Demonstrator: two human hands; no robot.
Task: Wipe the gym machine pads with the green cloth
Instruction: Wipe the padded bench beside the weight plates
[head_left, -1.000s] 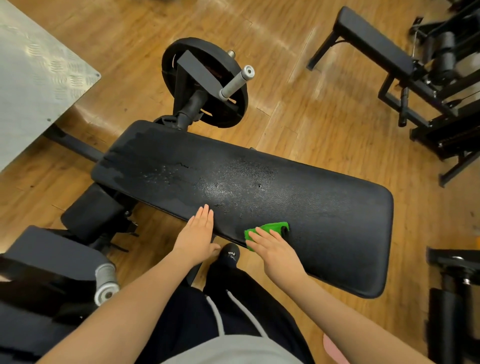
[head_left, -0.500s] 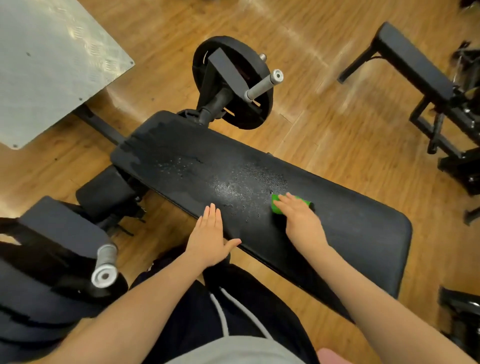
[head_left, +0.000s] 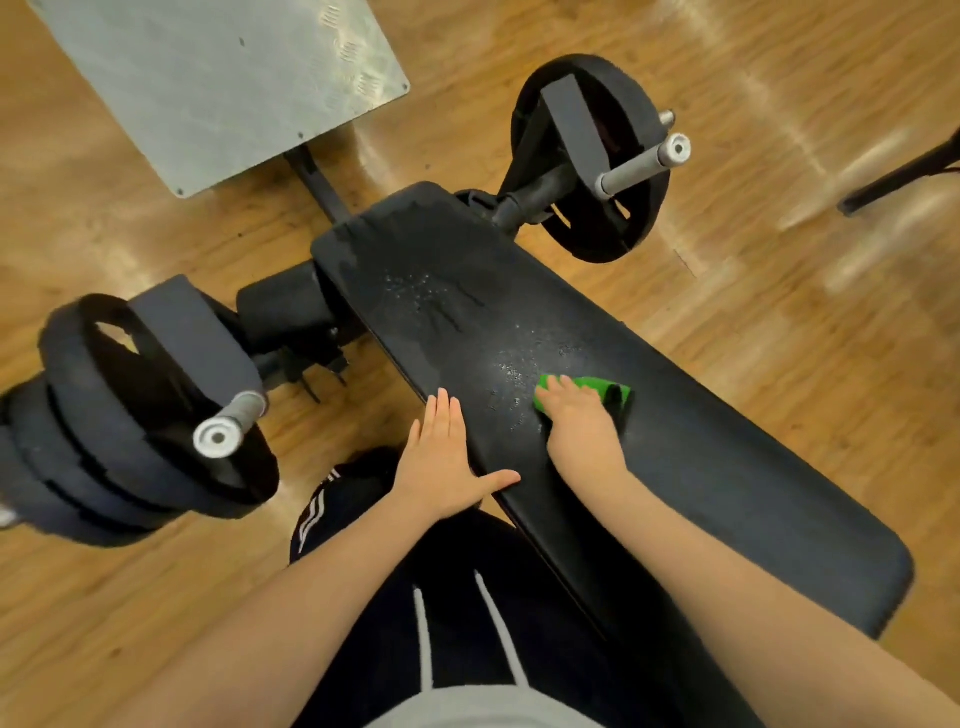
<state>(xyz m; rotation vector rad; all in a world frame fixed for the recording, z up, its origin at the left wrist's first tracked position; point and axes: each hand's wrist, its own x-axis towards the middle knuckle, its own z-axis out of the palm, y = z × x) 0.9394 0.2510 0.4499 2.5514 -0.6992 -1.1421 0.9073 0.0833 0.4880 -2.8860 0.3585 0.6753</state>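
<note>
Beyond my right hand (head_left: 579, 434), pressing flat on the green cloth (head_left: 597, 387), droplets run up the pad (head_left: 701, 467) lengthwise; left hand (head_left: 447, 467) rests open.

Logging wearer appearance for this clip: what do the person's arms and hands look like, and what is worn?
Both arms are bare to the frame's edge, with no sleeves showing. The left hand and right hand wear no gloves; no rings, watch or wristband are visible. Below them are dark trousers with white drawcords.
</note>
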